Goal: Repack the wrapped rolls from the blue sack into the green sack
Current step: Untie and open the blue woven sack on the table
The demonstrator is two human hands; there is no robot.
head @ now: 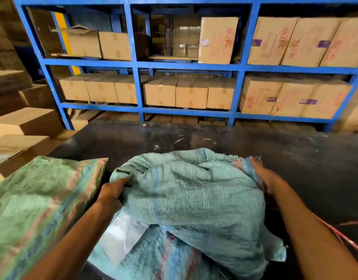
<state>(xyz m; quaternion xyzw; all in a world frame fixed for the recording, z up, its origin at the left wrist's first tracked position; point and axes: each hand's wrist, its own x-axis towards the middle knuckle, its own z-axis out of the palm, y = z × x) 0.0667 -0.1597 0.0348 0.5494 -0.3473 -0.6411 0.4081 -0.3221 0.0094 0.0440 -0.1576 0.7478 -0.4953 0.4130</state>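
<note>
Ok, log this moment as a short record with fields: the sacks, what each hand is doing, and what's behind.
blue sack: crumpled woven sack in the middle, on the dark surface, white label on its near side
green sack: to the left of it
left hand: gripping the blue sack's left edge
right hand: gripping its right edge
wrapped rolls: none visible
background: blue shelving stacked with cardboard boxes

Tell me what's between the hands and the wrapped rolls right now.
The blue sack's own woven fabric. The left hand and right hand grip it from outside; no roll is visible. The green sack lies beside it, nothing between.
</note>
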